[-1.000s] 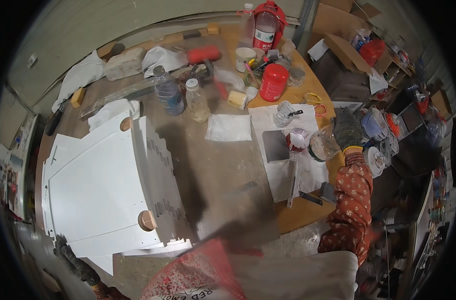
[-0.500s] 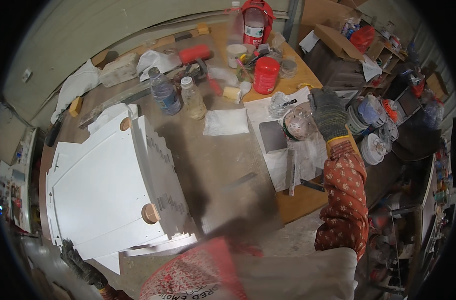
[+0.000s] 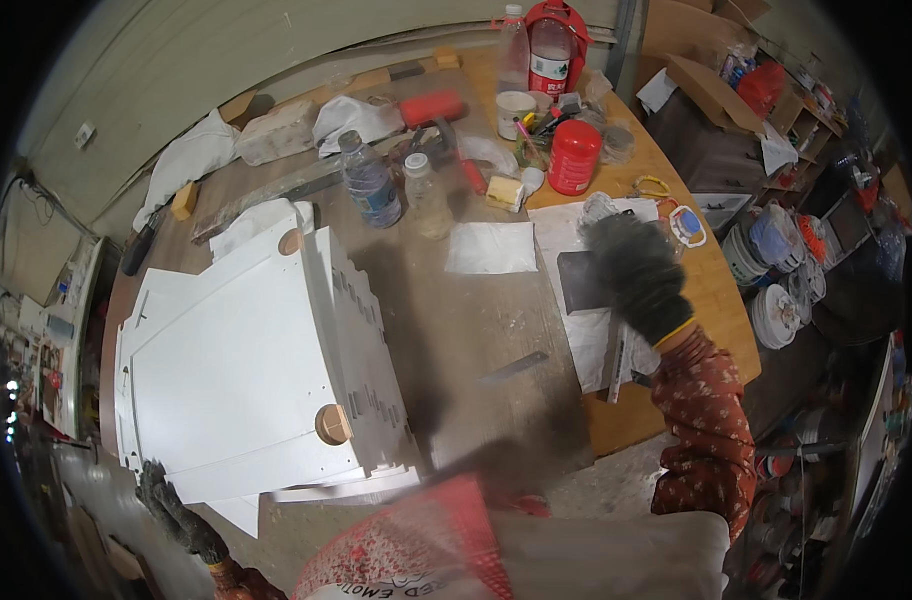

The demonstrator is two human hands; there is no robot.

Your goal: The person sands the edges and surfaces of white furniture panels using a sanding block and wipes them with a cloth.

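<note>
My left hand (image 3: 179, 512), in a dark glove, grips the near left corner of a stack of white panels (image 3: 236, 370) lying on the workbench. The stack has slotted edges and two round wooden knobs (image 3: 331, 424). My right hand (image 3: 634, 272), in a fuzzy dark glove, hovers over white paper sheets (image 3: 576, 330) and a dark square sheet (image 3: 576, 285) at the bench's right end. It shows only its blurred back, so whether it holds anything is hidden. A flat metal strip (image 3: 514, 368) lies on the bench to its left.
Two plastic bottles (image 3: 368, 185), a red canister (image 3: 574, 158), a white cup (image 3: 516, 112), a red-handled tool (image 3: 431, 108) and rags crowd the far side of the bench. A loose white sheet (image 3: 491, 248) lies mid-bench. Stacked buckets (image 3: 776, 250) and cardboard boxes (image 3: 711, 90) stand at the right.
My right hand has come away from the round container at the bench's right edge and moved left over the paper sheets. My left hand stays at the panel corner.
</note>
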